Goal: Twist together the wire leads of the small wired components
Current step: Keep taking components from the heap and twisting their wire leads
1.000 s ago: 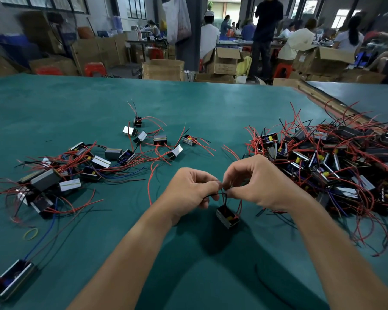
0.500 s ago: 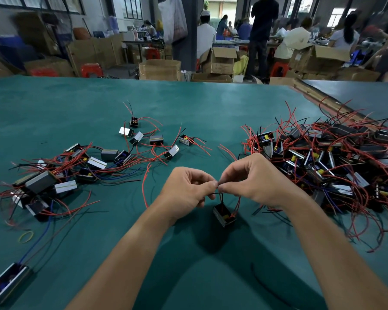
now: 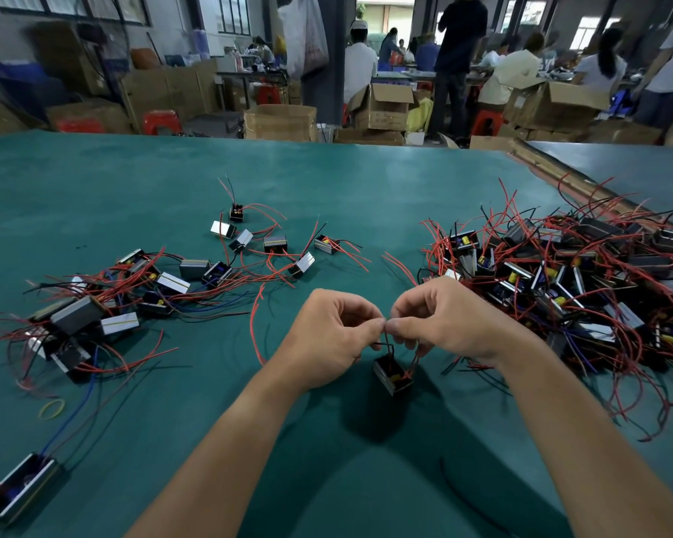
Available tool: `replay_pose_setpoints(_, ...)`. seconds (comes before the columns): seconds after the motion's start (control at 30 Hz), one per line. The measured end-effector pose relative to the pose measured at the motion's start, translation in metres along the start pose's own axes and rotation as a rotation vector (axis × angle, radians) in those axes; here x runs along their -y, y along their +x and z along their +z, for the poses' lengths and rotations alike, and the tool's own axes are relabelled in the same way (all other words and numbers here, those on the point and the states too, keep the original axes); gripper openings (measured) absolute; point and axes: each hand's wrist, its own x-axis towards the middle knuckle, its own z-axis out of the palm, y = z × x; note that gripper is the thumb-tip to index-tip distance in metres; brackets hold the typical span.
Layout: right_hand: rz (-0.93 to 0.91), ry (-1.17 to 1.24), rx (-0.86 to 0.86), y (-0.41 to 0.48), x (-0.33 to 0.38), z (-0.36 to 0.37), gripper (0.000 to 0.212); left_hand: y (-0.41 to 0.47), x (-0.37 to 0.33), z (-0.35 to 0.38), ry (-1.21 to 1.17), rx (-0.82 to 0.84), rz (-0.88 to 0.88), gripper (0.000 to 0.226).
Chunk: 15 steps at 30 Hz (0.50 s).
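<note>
Hands meet over the middle of the green bench, nearer its front edge. Both the left hand and the right hand are curled, with thumb and forefinger tips pressed together. The two pinches touch each other and grip the wire leads of one small component. A black lead and a red lead run up from it into the fingers. The component hangs tilted just below the fingertips, with a yellow part showing in its open top. Whether it touches the bench I cannot tell.

Toward the right edge lies a thick pile of the same parts, tangled in red, black and blue wire. Across the left side spreads a looser scatter of them. A yellow rubber band lies near the left edge, and a longer box-shaped part sits at the front left corner.

Beyond the far edge stand cardboard boxes and a hanging white bag. The bag's red print is too blurred to read, and any markings on the parts are too small to make out.
</note>
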Motion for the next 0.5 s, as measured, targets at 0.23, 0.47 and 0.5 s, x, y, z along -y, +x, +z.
replay_pose_setpoints(0.23, 0.275, 0.215, 0.091, 0.001, 0.0, 0.001, 0.031, -0.003, -0.003, 0.002, -0.01, 0.063, 0.075, 0.017)
replay_pose_setpoints(0.47, 0.017, 0.187, -0.062, 0.0, 0.0, -0.005, 0.017, 0.002, -0.002, -0.002, -0.016, -0.036, -0.066, 0.023)
replay_pose_setpoints(0.5, -0.009, 0.16, -0.035, -0.001, -0.001, -0.006, 0.015, 0.002, -0.001, -0.002, -0.019, -0.039, -0.075, 0.023)
